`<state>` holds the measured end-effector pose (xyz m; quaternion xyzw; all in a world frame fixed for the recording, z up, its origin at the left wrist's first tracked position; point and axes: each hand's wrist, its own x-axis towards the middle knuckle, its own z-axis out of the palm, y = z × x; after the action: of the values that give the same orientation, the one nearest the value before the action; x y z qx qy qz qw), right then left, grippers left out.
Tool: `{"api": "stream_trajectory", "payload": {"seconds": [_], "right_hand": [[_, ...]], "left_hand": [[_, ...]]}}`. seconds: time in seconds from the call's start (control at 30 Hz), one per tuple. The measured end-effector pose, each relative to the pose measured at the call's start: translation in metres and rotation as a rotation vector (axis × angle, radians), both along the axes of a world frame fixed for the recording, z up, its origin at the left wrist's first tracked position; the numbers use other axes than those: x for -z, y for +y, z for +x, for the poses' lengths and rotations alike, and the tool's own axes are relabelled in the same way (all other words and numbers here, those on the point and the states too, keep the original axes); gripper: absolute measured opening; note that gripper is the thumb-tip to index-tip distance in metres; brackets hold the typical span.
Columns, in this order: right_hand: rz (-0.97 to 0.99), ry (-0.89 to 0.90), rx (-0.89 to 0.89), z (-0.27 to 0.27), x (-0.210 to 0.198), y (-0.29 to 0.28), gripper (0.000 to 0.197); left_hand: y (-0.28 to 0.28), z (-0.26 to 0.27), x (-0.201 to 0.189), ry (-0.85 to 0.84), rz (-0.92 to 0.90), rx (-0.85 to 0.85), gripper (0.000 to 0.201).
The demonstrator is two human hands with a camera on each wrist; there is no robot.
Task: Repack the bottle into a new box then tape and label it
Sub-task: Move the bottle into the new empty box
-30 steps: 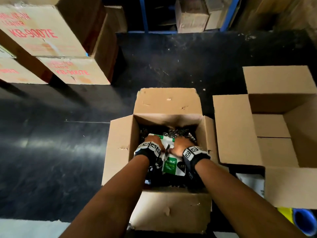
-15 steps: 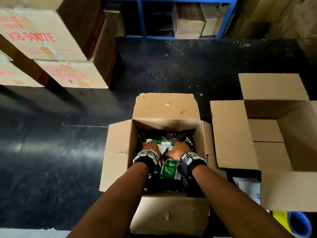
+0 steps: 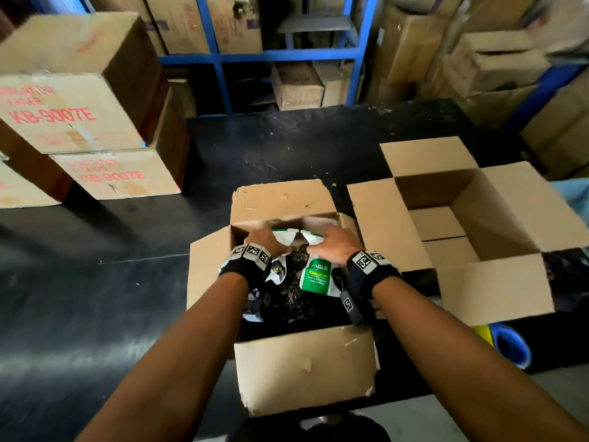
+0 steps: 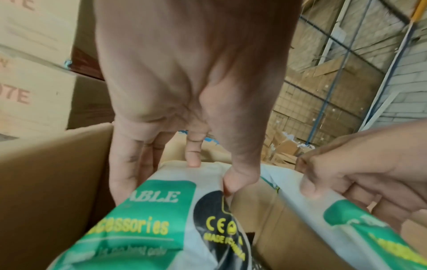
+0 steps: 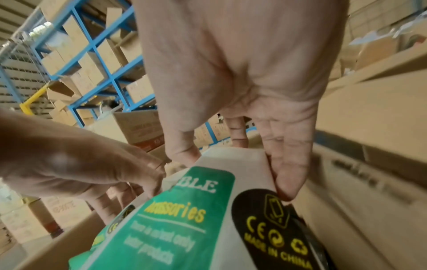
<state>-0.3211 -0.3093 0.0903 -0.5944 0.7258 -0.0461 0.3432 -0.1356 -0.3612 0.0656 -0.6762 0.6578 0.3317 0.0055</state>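
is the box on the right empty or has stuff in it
Empty as far as shown: the right box has its flaps spread open, and only its bare cardboard floor shows inside.

Open carton [image 3: 306, 368] with four raised flaps, its mouth largely filled by the left hand [image 3: 264, 242], the right hand [image 3: 334, 240] and two white-and-green packets [image 3: 318, 275]; only a narrow dark gap remains near the front wall. Just to the right, a second carton [image 3: 497, 224] stands open, its interior unobstructed from above, its left flap [image 3: 382, 224] close beside the first carton. Left: bare black floor [image 3: 95, 282], bounded behind by stacked printed cartons [image 3: 79, 122]. Rear: blue shelving [image 3: 287, 55].
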Motion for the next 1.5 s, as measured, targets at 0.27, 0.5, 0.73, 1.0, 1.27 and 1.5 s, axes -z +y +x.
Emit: {"api": "stream_trajectory", "payload": {"seconds": [0.27,0.5,0.73,1.0,1.27,1.5], "right_hand": [[-0.113,-0.151,0.139,-0.055,-0.063,0.012,0.039],[-0.191,-0.069,0.148,-0.176,-0.084,-0.020,0.041],[-0.132,0.062,0.118,-0.339,-0.053,-0.030,0.050],[0.001,0.024,0.104,-0.430,-0.021,-0.044,0.066],[0.140,0.137,-0.007,-0.433,0.017,-0.084,0.059],[0.260,0.085,-0.050,-0.426,0.062,-0.119,0.052]], "left_hand": [[-0.008,-0.052,-0.051,0.000,-0.089,0.018,0.074],[-0.016,-0.146,-0.096,0.043,-0.240,-0.044,0.078],[-0.010,-0.310,-0.096,0.043,-0.213,-0.037,0.065],[-0.016,-0.419,-0.041,-0.002,-0.074,-0.074,0.080],[-0.044,-0.445,0.014,-0.151,0.083,-0.143,0.079],[-0.072,-0.454,0.061,-0.126,0.245,-0.185,0.078]]}}
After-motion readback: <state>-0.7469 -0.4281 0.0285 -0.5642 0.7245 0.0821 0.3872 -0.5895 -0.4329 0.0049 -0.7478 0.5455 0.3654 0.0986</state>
